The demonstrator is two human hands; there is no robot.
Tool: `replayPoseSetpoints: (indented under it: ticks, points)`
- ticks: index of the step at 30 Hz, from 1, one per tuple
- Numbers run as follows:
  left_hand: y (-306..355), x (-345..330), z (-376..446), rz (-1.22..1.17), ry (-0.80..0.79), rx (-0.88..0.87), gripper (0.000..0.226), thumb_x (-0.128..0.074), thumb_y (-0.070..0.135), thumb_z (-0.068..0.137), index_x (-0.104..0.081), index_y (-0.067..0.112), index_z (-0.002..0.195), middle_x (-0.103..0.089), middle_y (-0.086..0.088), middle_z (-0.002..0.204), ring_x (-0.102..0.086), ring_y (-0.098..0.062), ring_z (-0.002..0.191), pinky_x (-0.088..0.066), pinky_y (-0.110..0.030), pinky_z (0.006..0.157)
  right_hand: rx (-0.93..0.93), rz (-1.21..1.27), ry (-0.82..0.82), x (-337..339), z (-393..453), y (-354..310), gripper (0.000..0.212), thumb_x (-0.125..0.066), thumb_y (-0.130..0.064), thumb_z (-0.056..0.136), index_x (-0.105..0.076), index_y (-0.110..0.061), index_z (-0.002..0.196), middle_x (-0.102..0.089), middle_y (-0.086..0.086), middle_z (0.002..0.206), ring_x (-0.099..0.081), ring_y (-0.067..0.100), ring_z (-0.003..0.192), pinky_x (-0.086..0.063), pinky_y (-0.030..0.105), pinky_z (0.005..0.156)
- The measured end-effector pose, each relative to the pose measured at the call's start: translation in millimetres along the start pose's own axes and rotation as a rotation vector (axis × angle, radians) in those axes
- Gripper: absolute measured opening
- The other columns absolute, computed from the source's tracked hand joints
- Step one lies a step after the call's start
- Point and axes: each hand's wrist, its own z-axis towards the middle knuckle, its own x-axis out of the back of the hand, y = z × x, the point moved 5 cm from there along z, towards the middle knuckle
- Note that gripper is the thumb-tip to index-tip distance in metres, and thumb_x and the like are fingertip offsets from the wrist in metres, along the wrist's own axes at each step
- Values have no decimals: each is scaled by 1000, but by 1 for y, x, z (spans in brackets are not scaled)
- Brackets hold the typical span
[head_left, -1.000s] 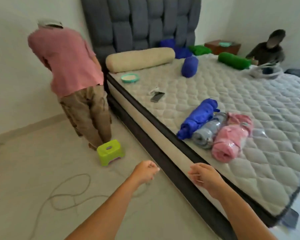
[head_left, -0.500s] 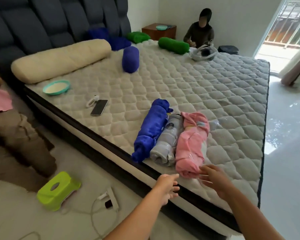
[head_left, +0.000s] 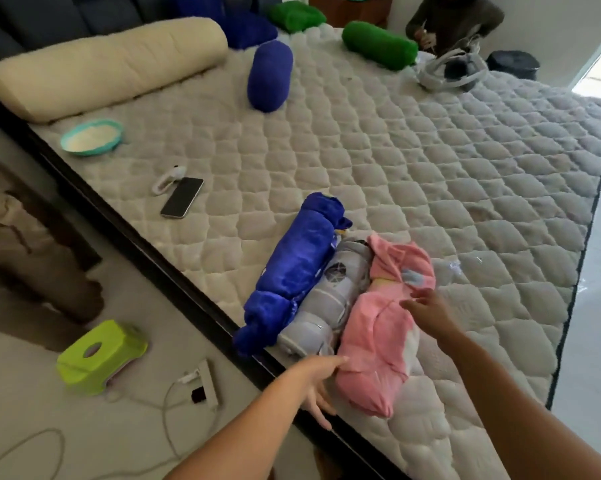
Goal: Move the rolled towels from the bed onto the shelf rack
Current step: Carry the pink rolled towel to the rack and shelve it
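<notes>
Three rolled towels side by side at the near edge of the quilted mattress (head_left: 430, 174), blue towel (head_left: 292, 278), grey towel (head_left: 327, 306), pink towel (head_left: 378, 341), left hand (head_left: 316, 382) open at the pink roll's near end, right hand (head_left: 430, 313) open above it, neither gripping, phone (head_left: 182, 197), green stool (head_left: 101, 355) on pale floor.

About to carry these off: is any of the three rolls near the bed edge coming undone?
Yes: the pink towel looks loose, with a flap sticking up at its far end. The blue towel overhangs the mattress edge.

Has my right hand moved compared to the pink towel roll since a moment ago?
Yes. The right hand has moved forward, from the pink towel roll's near end to above its middle.
</notes>
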Motion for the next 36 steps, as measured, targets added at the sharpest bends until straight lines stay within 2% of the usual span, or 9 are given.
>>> replayPoseSetpoints:
  ticks: [7,10,15,20,24,26,29,33,36]
  points:
    - [10,-26,22,-206,23,47,84,-57,52,88,-18,16,153,-26,-22,155,-40,-46,135,-33,-65,108,221,-363,-18,16,90,-40,46,-57,-32,88,-54,-11,128,-57,15,127,-56,31,114,-48,44,95]
    - [10,-29,28,-269,66,48,82,-62,51,85,-26,17,151,-31,-21,153,-44,-46,130,-38,-65,103,184,-436,-60,19,111,-42,67,-53,-58,84,-46,-11,131,-48,14,136,-51,34,119,-44,50,100]
    - [5,-32,33,-398,112,30,76,-67,44,84,-32,17,146,-37,-20,151,-46,-44,130,-36,-68,100,69,-475,-275,13,123,-24,80,-60,-51,86,-28,-9,146,-46,22,141,-47,40,126,-41,45,101]
    - [-2,-32,36,-473,173,-43,63,-68,43,82,-44,15,134,-48,-22,140,-51,-46,122,-44,-67,91,170,-661,-283,19,105,-31,61,-50,-52,90,-56,-1,123,-62,18,111,-59,33,104,-42,33,80]
    - [-19,-17,21,-434,250,-79,49,-68,45,82,-60,11,116,-66,-21,115,-63,-38,102,-50,-61,92,314,-724,-353,26,62,-26,37,-47,-39,95,-60,-12,116,-59,15,108,-57,33,110,-42,34,93]
    - [-33,-5,7,-398,302,-102,41,-67,46,83,-65,10,103,-69,-18,106,-64,-35,96,-50,-57,94,370,-644,-423,21,37,-13,21,-47,-37,90,-66,-30,85,-63,4,93,-60,27,95,-47,37,93]
    - [-64,19,-16,-377,405,-177,36,-71,44,81,-67,12,97,-70,-14,97,-64,-32,89,-53,-50,89,332,-484,-479,1,11,12,29,-45,-39,81,-64,-29,62,-60,-4,77,-60,18,83,-47,40,90]
    - [-126,65,-45,-508,536,-344,34,-78,37,75,-71,14,98,-72,-9,101,-65,-28,92,-53,-38,84,164,-350,-464,-33,-58,14,22,-56,-44,83,-60,-22,86,-55,17,105,-52,31,104,-42,39,92]
    - [-188,99,-82,-632,646,-515,27,-78,25,76,-71,11,98,-73,-11,99,-66,-25,84,-51,-27,70,-60,-269,-513,-70,-108,17,70,-60,-53,84,-43,-14,139,-40,22,146,-42,45,129,-40,59,92]
